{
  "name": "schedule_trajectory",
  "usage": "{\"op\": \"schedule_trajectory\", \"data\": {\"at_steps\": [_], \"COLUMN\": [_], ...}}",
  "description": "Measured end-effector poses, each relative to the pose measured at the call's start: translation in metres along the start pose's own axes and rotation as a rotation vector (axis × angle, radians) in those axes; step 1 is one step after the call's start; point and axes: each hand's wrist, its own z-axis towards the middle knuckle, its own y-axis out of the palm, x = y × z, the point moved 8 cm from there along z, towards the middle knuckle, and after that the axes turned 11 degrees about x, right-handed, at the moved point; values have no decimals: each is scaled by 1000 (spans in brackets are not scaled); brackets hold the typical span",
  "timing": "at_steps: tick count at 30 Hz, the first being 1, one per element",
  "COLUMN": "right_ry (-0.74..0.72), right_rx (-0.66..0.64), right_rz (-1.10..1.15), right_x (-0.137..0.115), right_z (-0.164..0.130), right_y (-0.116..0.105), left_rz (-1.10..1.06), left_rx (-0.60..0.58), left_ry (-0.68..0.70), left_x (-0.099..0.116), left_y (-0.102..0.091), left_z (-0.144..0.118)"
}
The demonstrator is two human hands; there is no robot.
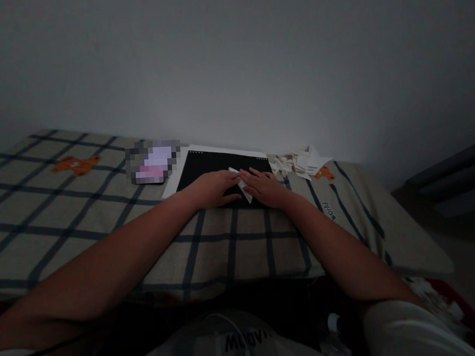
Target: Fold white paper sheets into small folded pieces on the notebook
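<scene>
A small folded piece of white paper [247, 192] lies on a black notebook cover [205, 166] with punched holes along its far edge. My left hand [218, 188] reaches in from the left, fingers stretched out and thumb apart, its fingertips at the paper's upper part. From the other side, my right hand [265, 188] lies flat over the paper with its fingers spread. Both hands' fingertips nearly meet on the paper, and they hide part of it. Just right of the cover is a pile of folded white paper pieces [303, 163].
A phone [153, 164], blurred by blocks, lies left of the notebook, and white sheets [171, 182] show under the black cover. The checked tablecloth [104, 217] covers the table against a grey wall [216, 67]. Below the table edge at right stands a clear bottle [334, 335].
</scene>
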Motion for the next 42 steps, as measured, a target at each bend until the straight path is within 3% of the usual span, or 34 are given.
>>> {"op": "schedule_trajectory", "data": {"at_steps": [8,18,28,42], "right_ry": [19,-173,-153,-123], "right_rx": [21,144,113,97], "right_rz": [78,70,33,58], "right_x": [11,-16,-15,-12], "right_z": [4,7,5,6], "right_y": [-8,-32,-25,-22], "left_rz": [1,-11,66,107], "left_rx": [-67,-31,29,6], "left_ry": [-24,-134,-15,-126], "left_x": [-7,-8,-3,-12], "left_y": [11,1,1,5], "left_z": [-1,4,2,-3]}}
